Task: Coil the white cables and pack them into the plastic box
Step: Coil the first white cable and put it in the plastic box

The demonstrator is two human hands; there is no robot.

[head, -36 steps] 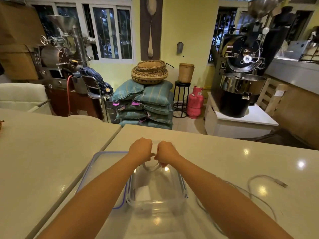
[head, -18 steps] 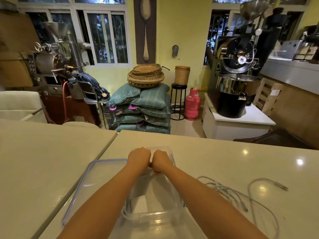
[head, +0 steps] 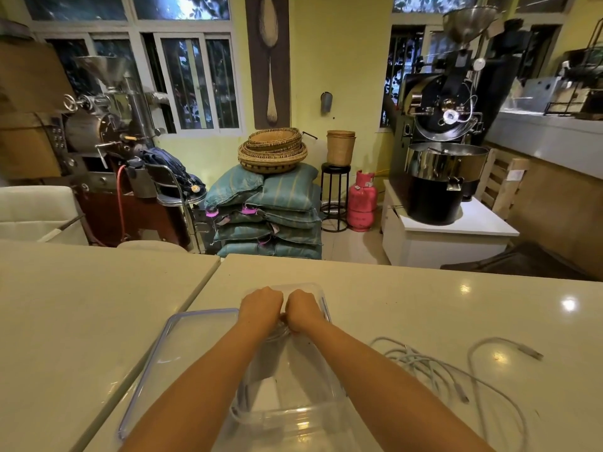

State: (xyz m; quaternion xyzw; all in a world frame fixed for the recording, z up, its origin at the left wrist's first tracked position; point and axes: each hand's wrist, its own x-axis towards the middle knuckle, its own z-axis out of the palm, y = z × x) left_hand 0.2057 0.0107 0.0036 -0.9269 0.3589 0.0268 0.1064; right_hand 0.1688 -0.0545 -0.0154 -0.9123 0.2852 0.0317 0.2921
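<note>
two fists meet knuckle to knuckle: left hand (head: 261, 308) and right hand (head: 302, 310), fingers curled under and mostly hidden, grip a small white coil (head: 278, 335) over the far end of the clear box (head: 327, 316). both forearms cover much of the box. its blue-edged lid (head: 182, 347) lies just beside on the left; loose white cables (head: 424, 363) sprawl on the table (head: 424, 298) to the right.

Left hand (head: 261, 306), right hand (head: 301, 310): two. Plastic box (head: 287, 419): one. Lid (head: 182, 347): one. Cable coil (head: 277, 335): one.
</note>
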